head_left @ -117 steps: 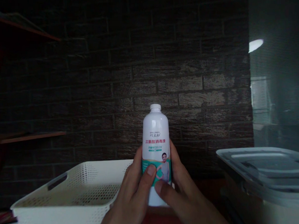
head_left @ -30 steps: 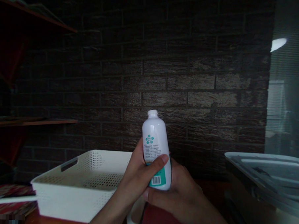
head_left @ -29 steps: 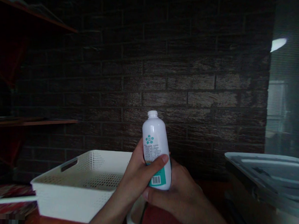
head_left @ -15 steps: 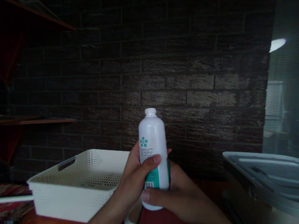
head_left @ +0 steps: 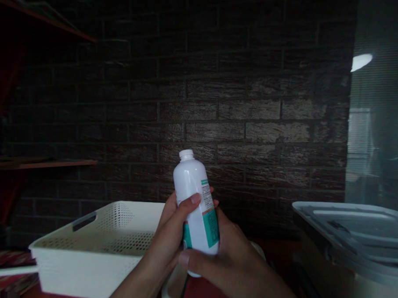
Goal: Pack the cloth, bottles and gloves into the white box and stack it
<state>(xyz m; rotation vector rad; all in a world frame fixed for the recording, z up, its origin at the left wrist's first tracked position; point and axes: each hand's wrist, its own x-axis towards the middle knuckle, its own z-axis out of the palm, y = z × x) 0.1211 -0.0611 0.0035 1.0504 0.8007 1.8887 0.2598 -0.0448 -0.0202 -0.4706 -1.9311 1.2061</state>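
A white plastic bottle (head_left: 193, 190) with a white cap and a teal label stands nearly upright in front of me, tilted a little to the left. My left hand (head_left: 169, 231) wraps its left side, thumb across the front. Under and behind the bottle's lower part my right hand (head_left: 229, 260) is closed, thumb pressed on its base. Both hands hold the bottle above the rim of a white container (head_left: 173, 293) at the bottom edge.
A white perforated basket (head_left: 92, 249) with a handle slot stands at the lower left. A lidded grey-white storage bin (head_left: 353, 235) sits at the right. A dark brick wall fills the background, with wooden shelves (head_left: 40, 163) at the left.
The bottle has turned in my hands, from its front label to its back and now its side. It has sunk slightly and tipped left. My hands have kept hold throughout.
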